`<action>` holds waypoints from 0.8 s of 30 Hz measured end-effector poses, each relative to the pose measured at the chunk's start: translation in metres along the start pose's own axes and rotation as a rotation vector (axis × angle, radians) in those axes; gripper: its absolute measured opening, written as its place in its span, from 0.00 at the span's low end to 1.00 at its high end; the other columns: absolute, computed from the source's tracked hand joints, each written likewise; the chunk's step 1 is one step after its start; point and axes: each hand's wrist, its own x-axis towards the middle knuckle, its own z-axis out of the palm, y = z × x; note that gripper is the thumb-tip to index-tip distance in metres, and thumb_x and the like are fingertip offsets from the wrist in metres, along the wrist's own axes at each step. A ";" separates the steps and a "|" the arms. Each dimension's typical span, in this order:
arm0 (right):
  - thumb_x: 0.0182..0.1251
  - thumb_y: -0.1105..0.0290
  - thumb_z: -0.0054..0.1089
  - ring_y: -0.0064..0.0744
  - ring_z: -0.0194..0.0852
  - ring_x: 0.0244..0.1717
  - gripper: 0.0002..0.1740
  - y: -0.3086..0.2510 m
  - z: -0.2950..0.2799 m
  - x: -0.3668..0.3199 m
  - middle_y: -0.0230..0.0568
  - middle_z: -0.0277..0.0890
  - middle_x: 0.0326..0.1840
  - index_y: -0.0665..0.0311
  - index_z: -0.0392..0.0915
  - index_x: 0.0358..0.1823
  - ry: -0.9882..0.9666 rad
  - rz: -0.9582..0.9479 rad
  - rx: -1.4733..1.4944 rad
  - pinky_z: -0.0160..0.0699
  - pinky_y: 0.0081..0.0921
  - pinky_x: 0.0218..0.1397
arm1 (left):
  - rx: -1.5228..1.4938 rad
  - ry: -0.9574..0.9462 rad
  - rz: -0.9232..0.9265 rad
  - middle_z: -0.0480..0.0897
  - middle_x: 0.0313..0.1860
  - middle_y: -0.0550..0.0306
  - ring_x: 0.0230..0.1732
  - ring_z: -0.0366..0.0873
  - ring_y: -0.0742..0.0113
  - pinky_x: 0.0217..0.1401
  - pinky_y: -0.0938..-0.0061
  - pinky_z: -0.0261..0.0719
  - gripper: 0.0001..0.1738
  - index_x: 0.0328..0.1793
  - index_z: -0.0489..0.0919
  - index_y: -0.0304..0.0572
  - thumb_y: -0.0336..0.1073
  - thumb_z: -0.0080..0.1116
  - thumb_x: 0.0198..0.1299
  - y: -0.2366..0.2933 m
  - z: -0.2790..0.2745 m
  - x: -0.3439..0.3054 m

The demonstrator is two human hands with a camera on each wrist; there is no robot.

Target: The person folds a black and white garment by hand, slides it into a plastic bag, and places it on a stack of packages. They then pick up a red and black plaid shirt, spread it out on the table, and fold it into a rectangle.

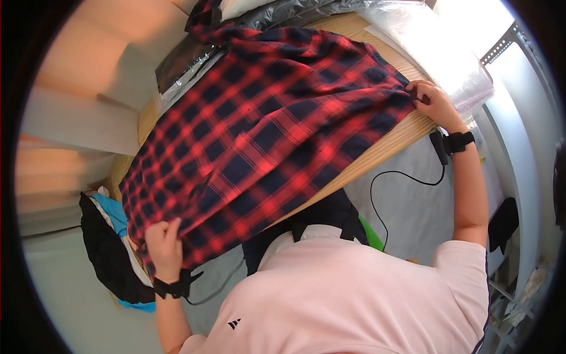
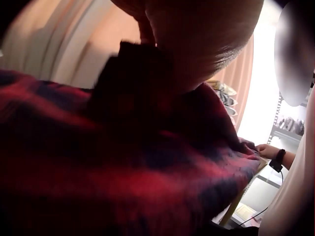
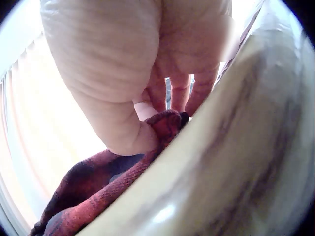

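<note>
A red and navy plaid shirt point(image 1: 247, 130) lies spread over a wooden table, wrinkled along its near side. At its right end my right hand point(image 1: 435, 105) pinches the edge between thumb and fingers. The right wrist view shows the thumb point(image 3: 130, 135) pressing a fold of the plaid cloth point(image 3: 83, 196) right by the table edge. My left hand point(image 1: 164, 248), fingers curled, grips the shirt's lower left edge. Up close in the left wrist view, dark plaid fabric point(image 2: 147, 177) hangs from that hand point(image 2: 197, 39), whose fingertips are hidden.
The wooden table point(image 1: 377, 144) shows its front edge beside my body. Clear plastic packaging point(image 1: 430, 53) lies at the back right, with dark wrapped packages point(image 1: 183, 65) at the back left. Black and blue clothes point(image 1: 106, 248) hang at the left. A black cable point(image 1: 392, 173) trails from my right wrist.
</note>
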 end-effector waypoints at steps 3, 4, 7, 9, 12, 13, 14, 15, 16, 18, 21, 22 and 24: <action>0.53 0.81 0.50 0.25 0.64 0.34 0.04 0.005 -0.002 0.002 0.34 0.75 0.47 0.69 0.69 0.31 -0.065 0.009 -0.045 0.67 0.19 0.39 | -0.200 -0.133 -0.167 0.72 0.36 0.48 0.43 0.71 0.48 0.47 0.61 0.70 0.21 0.43 0.75 0.36 0.16 0.53 0.36 0.010 0.014 -0.018; 0.53 0.81 0.50 0.25 0.64 0.34 0.04 0.005 -0.002 0.002 0.34 0.75 0.47 0.69 0.69 0.31 -0.074 0.001 -0.047 0.67 0.19 0.39 | -0.239 -0.148 -0.230 0.72 0.36 0.46 0.43 0.71 0.47 0.48 0.60 0.70 0.21 0.41 0.73 0.35 0.16 0.51 0.36 0.006 0.017 -0.020; 0.54 0.81 0.49 0.27 0.66 0.36 0.04 -0.002 -0.002 0.002 0.34 0.76 0.48 0.70 0.69 0.32 -0.076 0.060 -0.078 0.67 0.20 0.40 | -0.140 -0.008 -0.266 0.72 0.36 0.45 0.44 0.71 0.45 0.49 0.61 0.69 0.21 0.39 0.72 0.35 0.15 0.48 0.33 -0.017 0.004 -0.002; 0.55 0.82 0.51 0.21 0.61 0.30 0.09 -0.001 0.000 0.000 0.31 0.73 0.39 0.69 0.72 0.38 -0.037 0.020 -0.062 0.65 0.19 0.36 | 0.007 0.265 -0.290 0.72 0.34 0.49 0.41 0.71 0.49 0.47 0.65 0.69 0.21 0.38 0.73 0.36 0.16 0.50 0.32 -0.030 -0.017 0.014; 0.57 0.83 0.51 0.21 0.61 0.30 0.05 0.002 0.002 -0.003 0.32 0.76 0.45 0.69 0.66 0.32 -0.025 -0.035 -0.046 0.65 0.19 0.36 | 0.305 0.692 -0.067 0.74 0.35 0.52 0.40 0.72 0.51 0.44 0.62 0.70 0.18 0.39 0.74 0.39 0.18 0.55 0.36 -0.046 -0.029 0.008; 0.57 0.83 0.51 0.21 0.61 0.30 0.05 0.003 0.002 -0.004 0.32 0.76 0.45 0.69 0.66 0.32 -0.031 -0.036 -0.049 0.65 0.19 0.36 | 0.317 0.653 -0.052 0.75 0.34 0.53 0.40 0.72 0.51 0.46 0.62 0.69 0.18 0.38 0.74 0.40 0.18 0.57 0.37 -0.046 -0.027 -0.001; 0.57 0.83 0.51 0.22 0.63 0.32 0.07 0.002 0.002 -0.004 0.33 0.76 0.49 0.68 0.63 0.31 -0.031 -0.012 -0.055 0.67 0.19 0.38 | 0.243 0.504 -0.091 0.75 0.33 0.53 0.41 0.72 0.50 0.47 0.61 0.69 0.18 0.37 0.73 0.41 0.20 0.58 0.35 -0.046 -0.021 -0.016; 0.57 0.84 0.51 0.22 0.65 0.34 0.09 0.002 0.003 -0.004 0.35 0.76 0.52 0.68 0.60 0.30 -0.032 0.012 -0.059 0.68 0.19 0.40 | 0.159 0.336 -0.091 0.75 0.34 0.52 0.40 0.72 0.50 0.47 0.59 0.68 0.17 0.36 0.73 0.41 0.20 0.57 0.35 -0.039 -0.013 -0.030; 0.57 0.84 0.51 0.22 0.65 0.34 0.09 0.000 0.003 -0.004 0.35 0.76 0.52 0.68 0.60 0.30 -0.036 0.008 -0.057 0.68 0.19 0.40 | 0.077 0.168 -0.091 0.75 0.34 0.51 0.40 0.72 0.49 0.46 0.58 0.68 0.17 0.35 0.72 0.41 0.20 0.56 0.35 -0.032 -0.003 -0.039; 0.57 0.84 0.51 0.25 0.70 0.41 0.09 -0.003 0.004 -0.006 0.37 0.76 0.52 0.68 0.60 0.30 -0.018 0.052 -0.018 0.69 0.20 0.45 | -0.070 0.026 -0.043 0.73 0.32 0.50 0.39 0.71 0.49 0.43 0.58 0.67 0.15 0.34 0.71 0.40 0.20 0.53 0.35 -0.017 0.019 -0.049; 0.57 0.85 0.51 0.27 0.71 0.47 0.09 -0.001 0.004 -0.006 0.38 0.76 0.53 0.68 0.61 0.31 -0.026 0.022 -0.044 0.69 0.21 0.49 | -0.205 -0.110 -0.066 0.69 0.29 0.50 0.36 0.68 0.49 0.39 0.61 0.67 0.13 0.31 0.69 0.38 0.20 0.51 0.35 -0.006 0.035 -0.054; 0.57 0.85 0.51 0.27 0.71 0.47 0.09 -0.004 0.004 -0.005 0.38 0.76 0.53 0.68 0.61 0.31 -0.033 0.015 -0.047 0.69 0.21 0.49 | -0.208 -0.108 -0.076 0.69 0.29 0.50 0.36 0.68 0.49 0.39 0.61 0.67 0.13 0.31 0.69 0.38 0.20 0.51 0.35 -0.008 0.033 -0.051; 0.57 0.85 0.51 0.28 0.71 0.48 0.09 -0.009 0.003 -0.005 0.38 0.76 0.54 0.68 0.61 0.32 -0.044 0.046 -0.089 0.69 0.21 0.49 | -0.109 0.006 -0.106 0.69 0.29 0.50 0.35 0.68 0.49 0.38 0.62 0.66 0.12 0.30 0.69 0.38 0.20 0.52 0.34 -0.016 0.021 -0.043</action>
